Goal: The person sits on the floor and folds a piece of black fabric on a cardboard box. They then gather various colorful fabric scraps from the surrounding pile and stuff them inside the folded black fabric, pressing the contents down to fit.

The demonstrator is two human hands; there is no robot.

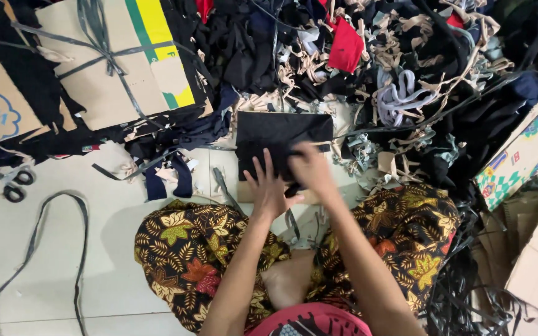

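Head view showed the left hand (268,186) spread flat, fingers apart, on the near edge of a black fabric piece (281,140) lying on the floor before the knees. The right hand (309,169) was blurred; its grip could not be determined. Scrap fabric heap (406,74) bordered the far and right edges; bare floor tiles (63,180) lay left, beside scissors (17,185).

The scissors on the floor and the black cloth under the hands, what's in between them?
In the head view, dark blue fabric strips and pale scraps lie on the tile between the scissors and the black cloth.
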